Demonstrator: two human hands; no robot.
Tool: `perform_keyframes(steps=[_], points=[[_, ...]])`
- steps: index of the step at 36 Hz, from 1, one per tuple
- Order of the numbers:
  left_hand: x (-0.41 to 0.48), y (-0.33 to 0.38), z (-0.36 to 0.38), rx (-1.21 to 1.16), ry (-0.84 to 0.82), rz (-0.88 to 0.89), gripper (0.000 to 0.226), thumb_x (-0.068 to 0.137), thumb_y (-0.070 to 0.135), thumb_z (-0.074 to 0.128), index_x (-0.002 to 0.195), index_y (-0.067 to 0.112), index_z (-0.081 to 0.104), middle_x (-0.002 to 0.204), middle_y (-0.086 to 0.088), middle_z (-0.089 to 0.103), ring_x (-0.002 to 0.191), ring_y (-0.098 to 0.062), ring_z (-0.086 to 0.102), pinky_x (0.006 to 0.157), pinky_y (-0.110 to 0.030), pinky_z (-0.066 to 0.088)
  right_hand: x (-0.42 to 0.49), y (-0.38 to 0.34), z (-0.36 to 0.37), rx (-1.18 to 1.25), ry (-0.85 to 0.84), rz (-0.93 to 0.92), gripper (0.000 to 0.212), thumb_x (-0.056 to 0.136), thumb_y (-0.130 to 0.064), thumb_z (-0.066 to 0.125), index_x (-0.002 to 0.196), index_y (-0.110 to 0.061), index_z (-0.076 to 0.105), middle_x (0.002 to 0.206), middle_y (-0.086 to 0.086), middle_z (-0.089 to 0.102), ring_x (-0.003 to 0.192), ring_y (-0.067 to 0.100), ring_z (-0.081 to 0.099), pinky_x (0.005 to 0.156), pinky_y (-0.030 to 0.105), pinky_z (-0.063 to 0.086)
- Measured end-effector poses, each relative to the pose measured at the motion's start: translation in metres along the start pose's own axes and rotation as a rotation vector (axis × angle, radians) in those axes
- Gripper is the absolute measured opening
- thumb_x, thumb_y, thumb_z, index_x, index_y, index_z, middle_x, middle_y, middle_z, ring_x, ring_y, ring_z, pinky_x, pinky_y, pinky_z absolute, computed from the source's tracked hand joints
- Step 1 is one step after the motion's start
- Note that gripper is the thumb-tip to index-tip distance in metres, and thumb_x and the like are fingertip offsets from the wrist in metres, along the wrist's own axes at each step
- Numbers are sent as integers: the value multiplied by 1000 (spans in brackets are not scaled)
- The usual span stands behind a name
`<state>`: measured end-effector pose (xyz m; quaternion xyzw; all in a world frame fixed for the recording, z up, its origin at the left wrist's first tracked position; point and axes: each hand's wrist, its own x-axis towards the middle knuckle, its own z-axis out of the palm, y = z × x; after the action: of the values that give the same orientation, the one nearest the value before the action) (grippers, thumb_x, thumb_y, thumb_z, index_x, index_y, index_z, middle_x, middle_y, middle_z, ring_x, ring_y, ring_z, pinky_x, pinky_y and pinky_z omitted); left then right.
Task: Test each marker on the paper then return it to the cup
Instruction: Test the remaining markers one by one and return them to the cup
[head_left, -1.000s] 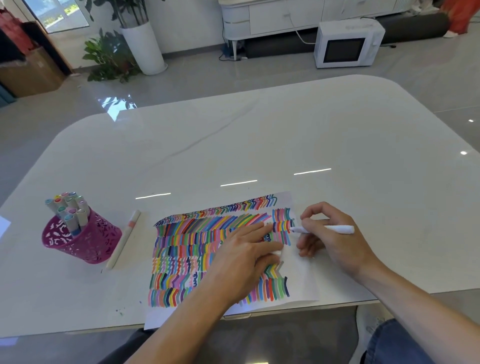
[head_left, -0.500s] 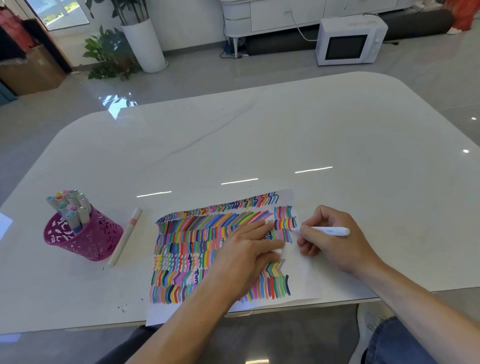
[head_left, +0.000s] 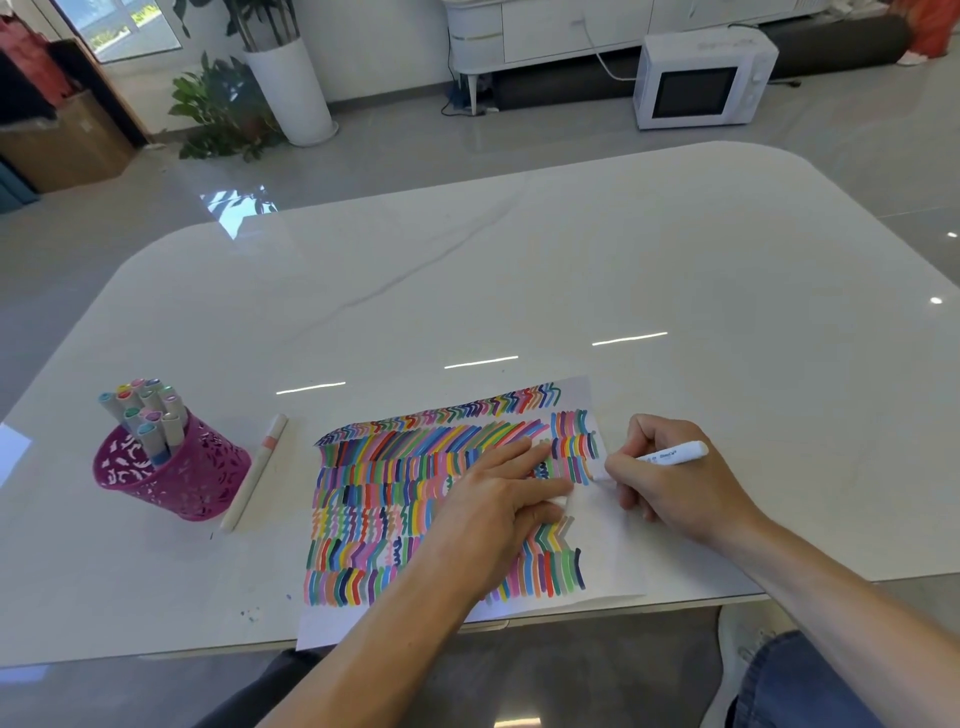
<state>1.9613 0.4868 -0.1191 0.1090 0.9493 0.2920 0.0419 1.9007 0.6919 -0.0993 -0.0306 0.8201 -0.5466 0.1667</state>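
A sheet of paper (head_left: 613, 551) covered with many coloured strokes lies at the table's near edge. My left hand (head_left: 498, 514) rests flat on it with fingers spread, holding nothing. My right hand (head_left: 670, 483) grips a white marker (head_left: 675, 453), its tip touching the paper's right side near the last strokes. A pink perforated cup (head_left: 171, 478) stands at the left with several capped markers in it. One more marker (head_left: 257, 470) lies on the table between cup and paper.
The white marble table (head_left: 571, 270) stretches far beyond the paper. A scrap of white paper (head_left: 10, 457) lies at the far left edge. Small ink specks (head_left: 252, 616) dot the table near the front. On the floor beyond stand a microwave (head_left: 701, 78) and potted plants (head_left: 249, 98).
My right hand has slid slightly downward along the paper's right side with the marker tip on the sheet. My left hand has stayed pressed on the paper.
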Motion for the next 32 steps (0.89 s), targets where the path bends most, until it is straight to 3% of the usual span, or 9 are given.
perform_keyframes(steps=[3,7,9,13,17,20,27,32], points=[[0,-1,1,5,4,1,33,98,32,60,130,39,64,153,16,43,147,-3,26,121,-29,26,-3,-3,1,-24,-4,3,24,68,-26,66,63,-7,51,49,6,63,43,12,51,45,26,39],[0,-2,1,16,8,4,33,98,33,60,131,40,63,153,17,42,147,-2,25,121,-30,28,-3,-4,1,-27,-7,8,25,64,-29,64,62,-8,50,48,7,62,42,13,50,47,26,38],[0,-1,1,20,18,9,33,98,34,59,130,40,64,153,17,43,147,-3,26,120,-29,27,-3,-3,1,-16,-7,13,25,68,-26,67,63,-8,50,49,9,62,43,14,50,47,27,39],[-1,-2,2,42,46,36,31,99,36,58,129,39,65,151,15,46,146,-5,30,119,-28,28,0,-1,-1,56,24,12,21,86,-3,64,69,-4,51,54,12,65,45,17,52,46,28,43],[-2,-5,6,128,98,99,29,99,41,54,124,37,69,145,11,55,140,-12,42,114,-35,37,5,-2,-3,182,39,18,17,89,3,59,74,-4,53,59,16,65,48,24,52,43,25,38],[-4,-4,7,167,124,123,28,100,41,54,123,35,69,141,11,59,136,-11,48,112,-34,40,8,-3,-2,253,30,13,16,88,1,67,77,-7,57,62,15,65,50,25,51,45,26,36],[-2,4,-6,117,273,178,30,100,37,53,119,24,73,126,11,68,123,-8,57,108,-13,32,4,-12,3,329,42,-71,10,92,-11,73,87,-2,71,69,13,70,57,23,61,51,31,50],[-4,10,-23,-28,366,38,26,97,36,61,120,29,73,111,15,70,103,0,60,90,-10,43,0,-24,8,381,75,-110,10,93,-16,73,91,-8,77,72,11,72,62,21,66,55,27,56]])
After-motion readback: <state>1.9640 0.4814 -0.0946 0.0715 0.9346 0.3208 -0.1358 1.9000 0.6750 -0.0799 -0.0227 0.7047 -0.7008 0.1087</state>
